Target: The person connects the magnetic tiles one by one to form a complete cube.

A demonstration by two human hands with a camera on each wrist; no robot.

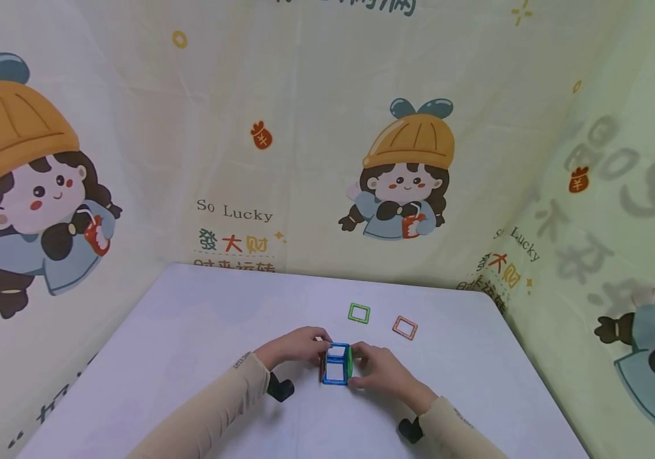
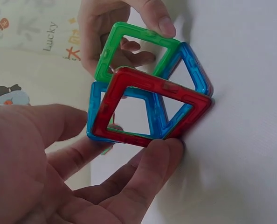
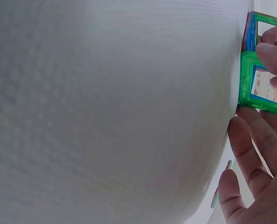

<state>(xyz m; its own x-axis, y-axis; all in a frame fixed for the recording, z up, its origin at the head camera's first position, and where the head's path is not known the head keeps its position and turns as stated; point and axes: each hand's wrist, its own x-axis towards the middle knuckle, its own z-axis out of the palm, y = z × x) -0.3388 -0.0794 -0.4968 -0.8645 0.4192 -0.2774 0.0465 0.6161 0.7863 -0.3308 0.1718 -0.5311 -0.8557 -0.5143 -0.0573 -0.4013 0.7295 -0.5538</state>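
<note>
Where our two sleeves meet near the front of the white table [image 1: 190, 331], we hold a small box of square frame tiles [image 1: 336, 364] between both hands. Our left hand [image 1: 295, 347] presses against its left side, where the red tile [image 2: 152, 109] stands; in the left wrist view the thumb lies by that tile's edge and the fingers [image 2: 148, 163] curl under its lower rim, so the grip there is a light pinch. Our right hand [image 1: 381, 371] closes on the opposite side, thumb and fingers curled round the green tile [image 2: 134, 46]. In the right wrist view the fingertips [image 3: 273, 51] rest on that green frame, though the view is so close and skewed that we can only say it seems to be a pinch. Blue tiles [image 2: 129, 112] form the faces between red and green, and the box sits on the table surface.

Farther back on the table, well apart from the box, a loose green square [image 1: 359, 313] lies flat, and to its right a loose orange square [image 1: 404, 327]. Beyond the table's far edge hangs a printed cartoon cloth [image 1: 408, 172].
</note>
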